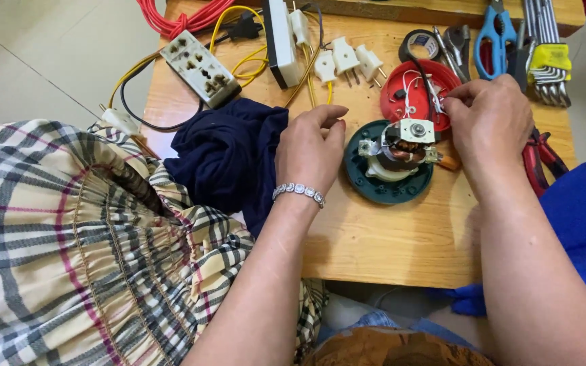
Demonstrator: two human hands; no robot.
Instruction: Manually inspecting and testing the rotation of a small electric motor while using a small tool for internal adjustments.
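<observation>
A small electric motor (401, 146) with copper windings stands on a dark green round base (381, 186) on the wooden table (388, 237). Behind it lies a red round cover (412, 85) with white and black wires. My right hand (490, 122) pinches the wires at the red cover's right edge, fingers closed on them. My left hand (313, 152) rests just left of the green base, fingers loosely curled and holding nothing, its palm against a dark blue cloth (228, 156).
A white power strip (198, 68), yellow and red cables, several white plugs (344, 57), a tape roll (420, 44), blue-handled scissors (495, 37), hex keys (547, 57) and red-handled pliers (540, 159) lie across the table's back and right. Checked fabric (69, 251) covers the left.
</observation>
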